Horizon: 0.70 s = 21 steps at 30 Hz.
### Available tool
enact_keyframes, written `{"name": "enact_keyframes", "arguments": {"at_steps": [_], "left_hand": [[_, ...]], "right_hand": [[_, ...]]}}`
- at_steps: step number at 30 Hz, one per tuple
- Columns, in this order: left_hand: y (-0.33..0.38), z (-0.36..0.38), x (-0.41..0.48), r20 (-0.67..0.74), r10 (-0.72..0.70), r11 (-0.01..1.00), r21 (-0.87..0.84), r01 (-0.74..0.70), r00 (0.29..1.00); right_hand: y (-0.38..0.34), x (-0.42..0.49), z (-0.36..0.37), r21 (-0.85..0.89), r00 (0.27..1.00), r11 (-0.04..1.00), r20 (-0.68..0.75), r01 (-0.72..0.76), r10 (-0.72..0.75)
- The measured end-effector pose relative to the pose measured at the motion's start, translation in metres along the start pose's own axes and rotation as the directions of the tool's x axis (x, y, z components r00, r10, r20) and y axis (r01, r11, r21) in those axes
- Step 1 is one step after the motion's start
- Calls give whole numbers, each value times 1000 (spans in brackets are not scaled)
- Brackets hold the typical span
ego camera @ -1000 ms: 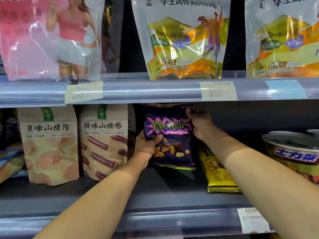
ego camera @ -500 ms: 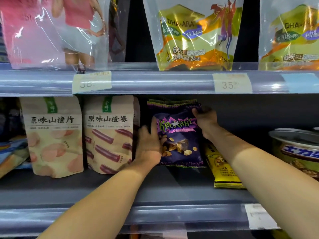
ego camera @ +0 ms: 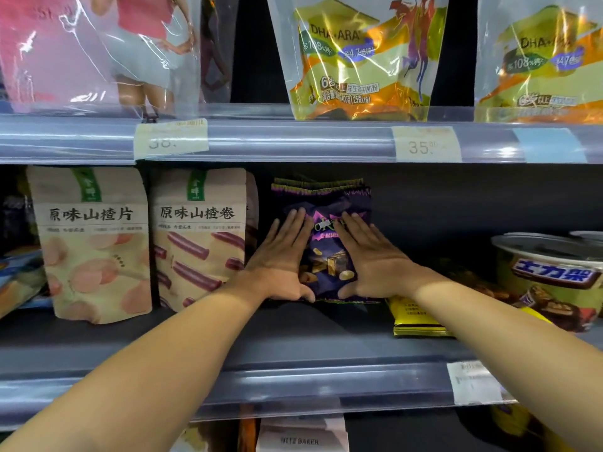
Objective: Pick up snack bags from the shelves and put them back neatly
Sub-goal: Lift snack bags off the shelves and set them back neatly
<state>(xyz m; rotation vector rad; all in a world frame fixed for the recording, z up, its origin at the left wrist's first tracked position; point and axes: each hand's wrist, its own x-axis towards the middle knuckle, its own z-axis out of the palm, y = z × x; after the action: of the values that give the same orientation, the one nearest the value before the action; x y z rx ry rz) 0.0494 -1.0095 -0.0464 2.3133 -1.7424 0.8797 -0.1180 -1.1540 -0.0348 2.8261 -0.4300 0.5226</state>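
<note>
Fingers (ego camera: 293, 225) press purple snack bag (ego camera: 326, 200) upright on shelf (ego camera: 293, 340).

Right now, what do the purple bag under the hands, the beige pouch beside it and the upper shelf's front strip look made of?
Purple snack bag: likely thin printed plastic film, soft sheen; serrated crimped top, creases.
Beige stand-up pouch with red rolls: matte, paper-like, possibly kraft laminate; no glare.
Clear shelf-edge strip: glossy transparent plastic; price tags show through, streaky highlights.
</note>
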Motion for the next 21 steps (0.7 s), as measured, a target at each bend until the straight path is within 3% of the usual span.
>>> {"name": "enact_keyframes", "arguments": {"at_steps": [7, 21], "left_hand": [[2, 0, 8, 108, -27, 999, -32, 30, 994], [20, -1, -11, 183, -31, 999, -12, 34, 983]], "right_hand": [[-7, 10, 11, -72, 990, 994, 101, -87, 94], [-42, -6, 10, -52, 943, 947, 89, -316, 320]]}}
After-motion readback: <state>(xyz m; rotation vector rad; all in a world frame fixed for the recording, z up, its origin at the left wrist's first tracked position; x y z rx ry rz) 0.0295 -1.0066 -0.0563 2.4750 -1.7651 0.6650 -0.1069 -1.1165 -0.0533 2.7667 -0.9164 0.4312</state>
